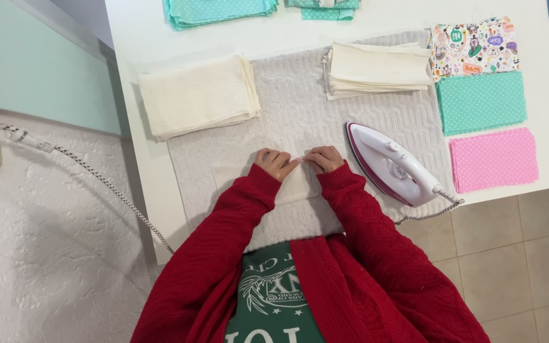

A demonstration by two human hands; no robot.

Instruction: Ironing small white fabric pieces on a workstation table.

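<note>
Folding looks like the step in hand: both hands press on a small cream cloth [298, 184] lying flat on the grey knit mat [300, 121] at lower centre of the frame, near the worktop [141, 38] edge. Left hand [275, 162] has fingers curled down, tips pinching the cloth's upper edge; right hand [324, 158] likewise, fingers bent and closed on the same edge, the two hands just beside each other, almost touching. Iron [394, 164] rests on its soleplate side just right of the right hand, cord [430, 213] trailing off the worktop edge; not held. A cream stack [198, 95] sits at upper left on the mat's corner, a second cream stack [379, 68] at upper centre-right. Patterned, teal dotted and pink dotted pieces [494, 160] lie in a column at right; more teal fabric [220, 11] along the top edge. Judging from this, the crease is being set by finger, not yet pressed. Next move likely calls for holding the fold steady with one hand while the right reaches the iron, keeping fingers clear of the hot plate.
</note>
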